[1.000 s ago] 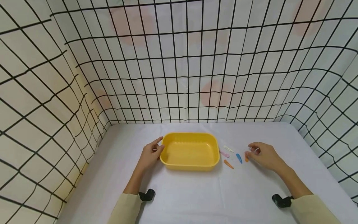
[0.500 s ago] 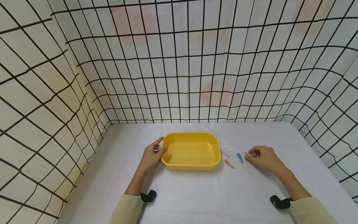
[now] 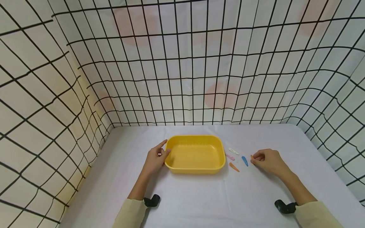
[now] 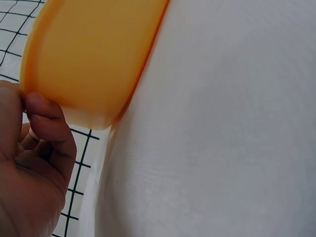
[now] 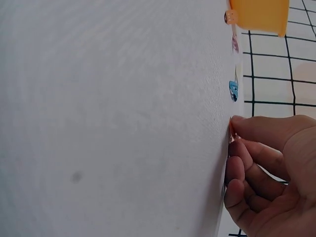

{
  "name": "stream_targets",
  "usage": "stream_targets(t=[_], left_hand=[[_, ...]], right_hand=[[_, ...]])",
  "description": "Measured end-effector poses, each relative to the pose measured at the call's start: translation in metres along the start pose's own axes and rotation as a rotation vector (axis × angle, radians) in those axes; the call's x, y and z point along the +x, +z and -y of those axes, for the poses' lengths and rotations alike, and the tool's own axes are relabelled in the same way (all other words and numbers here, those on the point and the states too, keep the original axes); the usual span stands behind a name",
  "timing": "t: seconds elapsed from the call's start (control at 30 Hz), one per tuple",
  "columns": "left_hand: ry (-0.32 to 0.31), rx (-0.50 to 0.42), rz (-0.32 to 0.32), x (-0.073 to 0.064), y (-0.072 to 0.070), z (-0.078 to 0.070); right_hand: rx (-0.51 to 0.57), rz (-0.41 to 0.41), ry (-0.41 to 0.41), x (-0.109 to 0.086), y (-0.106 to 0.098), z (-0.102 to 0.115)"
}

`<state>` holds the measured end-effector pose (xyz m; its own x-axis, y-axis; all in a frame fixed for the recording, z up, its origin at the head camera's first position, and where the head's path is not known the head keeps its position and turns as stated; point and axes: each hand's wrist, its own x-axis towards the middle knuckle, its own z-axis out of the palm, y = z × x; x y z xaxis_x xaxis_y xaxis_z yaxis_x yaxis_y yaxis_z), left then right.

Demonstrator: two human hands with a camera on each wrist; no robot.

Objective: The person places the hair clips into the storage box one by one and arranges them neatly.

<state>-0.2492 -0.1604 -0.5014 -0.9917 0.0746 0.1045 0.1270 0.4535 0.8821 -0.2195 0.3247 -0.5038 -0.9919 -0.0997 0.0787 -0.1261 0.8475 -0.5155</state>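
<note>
A yellow rectangular tray [image 3: 195, 155] rests on the white-covered table, and my left hand [image 3: 154, 160] pinches its left rim between thumb and fingers. To the tray's right, my right hand [image 3: 270, 161] pinches a small orange hair clip [image 3: 252, 159] at table level. Most of that clip is hidden by the fingertips in the right wrist view. Between the tray and this hand lie a blue hair clip [image 3: 245, 161], another orange hair clip [image 3: 234, 167], a pink hair clip [image 3: 229, 157] and a white hair clip [image 3: 233, 151]. The pink one lies close against the tray's right side.
A white cloth with a black grid [image 3: 185, 79] stands behind the table and along both sides. Black wrist cameras [image 3: 152, 200] sit at both sleeve cuffs. White cloth [image 3: 205, 199] covers the table in front of the tray.
The right hand has lowered slightly and its fingers have closed together on the orange hair clip. The left thumb has moved slightly over the tray's rim. The other clips lie as before.
</note>
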Motion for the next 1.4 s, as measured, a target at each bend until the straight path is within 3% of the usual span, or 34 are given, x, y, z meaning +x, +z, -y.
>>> stream_targets(t=[0.67,1.0,1.4], left_hand=[[0.007,-0.026,-0.008,-0.001,0.002,0.001],[0.006,-0.039,0.0,-0.003,0.004,0.001],[-0.002,-0.042,-0.013,-0.003,0.004,0.001]], right_hand=[[0.066,0.015,0.036,0.003,-0.001,0.006],[0.153,0.058,0.063,0.007,-0.004,0.01],[0.277,0.088,0.051,0.014,-0.009,0.03]])
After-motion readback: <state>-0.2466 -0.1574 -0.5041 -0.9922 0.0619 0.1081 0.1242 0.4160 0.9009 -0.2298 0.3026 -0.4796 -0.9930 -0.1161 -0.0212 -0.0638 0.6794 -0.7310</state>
